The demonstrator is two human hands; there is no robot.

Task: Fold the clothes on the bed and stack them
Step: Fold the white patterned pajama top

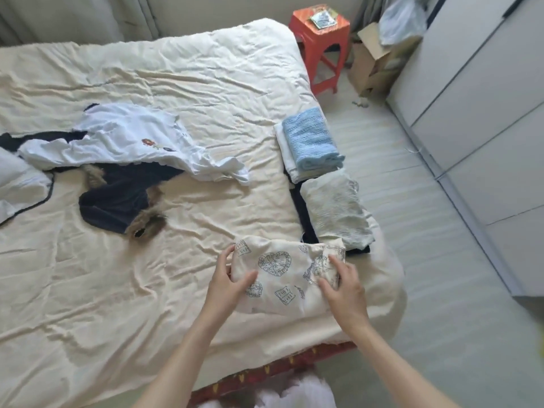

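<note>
I see both my hands on the printed cloth (282,278), a cream piece with dark line drawings, folded into a rough rectangle near the bed's (147,290) near right corner. My left hand (228,282) has its grip pinching the cloth's left edge, thumb on top and fingers curled round the far side. My right hand (343,287) lies on the cloth's right end with fingers bent over the fabric and thumb pressed on top, so its grip looks closed on the cloth too. Just beyond the cloth, along the bed's right edge, sits a folded grey piece (335,212) on top of something dark, and past that a folded blue knit (313,142) stacked on a white piece (284,148). Further left on the bed lie unfolded clothes: a white shirt (129,142) spread over a dark garment (117,195) with brown fur trim. More white fabric (17,184) shows at the left edge. Beside the bed stand a red stool (319,45), a cardboard box (374,60) and a pale wardrobe (485,98).
</note>
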